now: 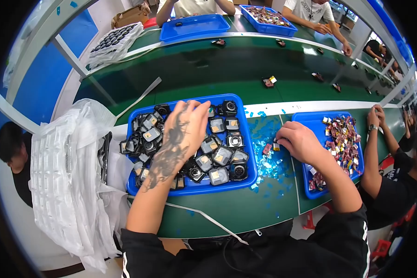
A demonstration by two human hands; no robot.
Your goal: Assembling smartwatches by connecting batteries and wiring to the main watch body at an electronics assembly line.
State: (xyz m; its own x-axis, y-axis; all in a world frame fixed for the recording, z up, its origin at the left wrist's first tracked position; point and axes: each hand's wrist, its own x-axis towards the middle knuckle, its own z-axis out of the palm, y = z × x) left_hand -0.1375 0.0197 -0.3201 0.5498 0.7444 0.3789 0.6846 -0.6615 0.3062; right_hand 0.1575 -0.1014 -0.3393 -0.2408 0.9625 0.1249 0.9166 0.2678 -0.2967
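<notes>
My left hand (187, 127) reaches over a blue tray (252, 176) with its fingers bent down near the far rim. What its fingertips hold, if anything, is hidden behind the hand. Filling the tray are black, watch-like housings (222, 156), some with clear or grey square faces, others with round dark backs. My right hand (301, 142) is closed in a pinch above the green table, right of this tray. A small yellow-and-dark part (276, 147) shows just under its fingertips. Beside that lies a small pinkish part (267, 149).
Blue film scraps (268, 169) litter the table between the trays. At right, another blue tray (305, 119) holds many small pink-and-yellow parts. White plastic trays (60, 185) are stacked at left. Parts (269, 82) lie along the dark green belt (190, 69). Co-workers sit across and at right.
</notes>
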